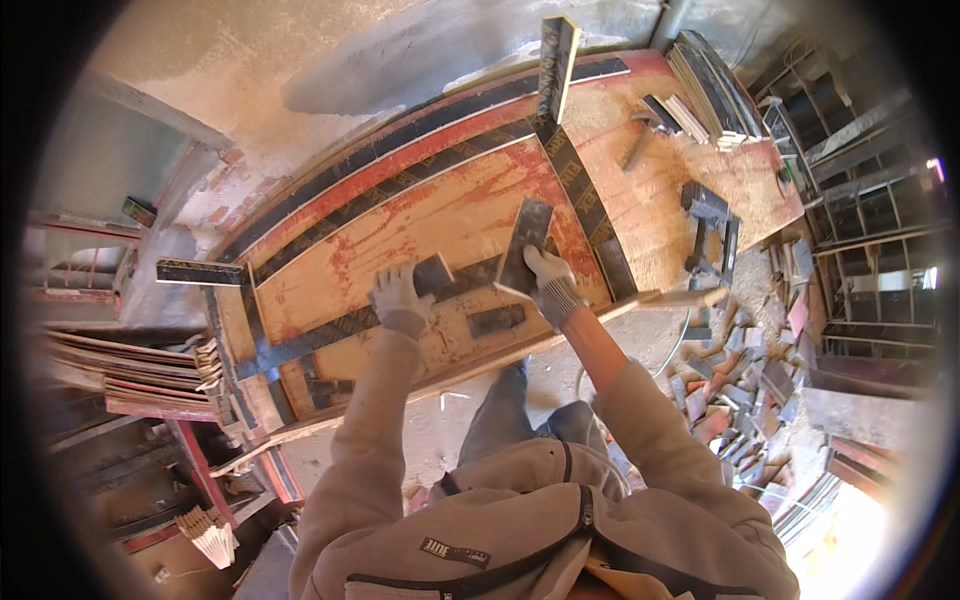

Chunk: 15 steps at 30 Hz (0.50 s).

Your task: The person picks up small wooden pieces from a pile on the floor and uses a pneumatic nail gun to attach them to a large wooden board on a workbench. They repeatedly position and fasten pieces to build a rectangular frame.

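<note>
My left hand [402, 299], in a pale knitted glove, grips the left end of a short dark-faced plywood block [433, 274] over a long dark strip [340, 332] on the bench. To its right, my gloved right hand [553, 282] is closed on the lower part of a longer dark plywood piece [524, 243], which it holds tilted up. Between the hands and closer to me, another dark block [497, 320] lies flat. Dark strips form a frame on the worn reddish bench top [400, 240]. One crosspiece [585, 205] runs right of my right hand.
An upright dark post [556, 70] stands at the far edge, and another board [200, 272] sticks out at the left. A nail gun [708, 228] and a hammer [650, 125] lie on the right. Wood offcuts [740, 385] cover the floor at right; stacked boards [140, 365] are at left.
</note>
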Available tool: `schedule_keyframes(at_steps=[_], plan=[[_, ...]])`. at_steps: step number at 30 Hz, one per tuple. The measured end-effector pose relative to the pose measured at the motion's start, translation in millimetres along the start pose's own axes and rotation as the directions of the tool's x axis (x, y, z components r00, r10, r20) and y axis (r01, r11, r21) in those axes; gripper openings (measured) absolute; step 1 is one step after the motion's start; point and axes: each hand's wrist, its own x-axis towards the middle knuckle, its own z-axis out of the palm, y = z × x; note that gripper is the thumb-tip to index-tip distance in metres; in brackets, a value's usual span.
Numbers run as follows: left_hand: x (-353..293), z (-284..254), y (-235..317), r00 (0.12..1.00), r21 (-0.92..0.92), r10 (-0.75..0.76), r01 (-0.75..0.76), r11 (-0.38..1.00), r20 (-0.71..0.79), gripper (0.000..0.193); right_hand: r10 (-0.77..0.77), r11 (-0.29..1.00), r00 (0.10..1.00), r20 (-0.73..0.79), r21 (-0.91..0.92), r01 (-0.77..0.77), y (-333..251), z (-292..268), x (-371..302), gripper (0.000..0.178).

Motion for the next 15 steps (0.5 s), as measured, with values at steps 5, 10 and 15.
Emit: schedule_keyframes(at_steps=[5,10,15], plan=[[84,62,-63,0.995,0.067,-0.054,0.048,0.997,0.085,0.086,0.286,0.801,0.931,-0.227,-0.476,-0.362,26,1,77,0.046],[112,115,-76,0.905,0.020,-0.215,0.224,0.974,0.367,0.081,-0.151,0.001,0.988,0.044,-0.999,0.045,-5,-61,91,0.036],[115,129,-72,0.892,-0.044,-0.321,0.352,0.935,0.319,0.073,-0.274,-0.478,0.843,0.462,-0.826,0.298,-102,-69,206,0.034]])
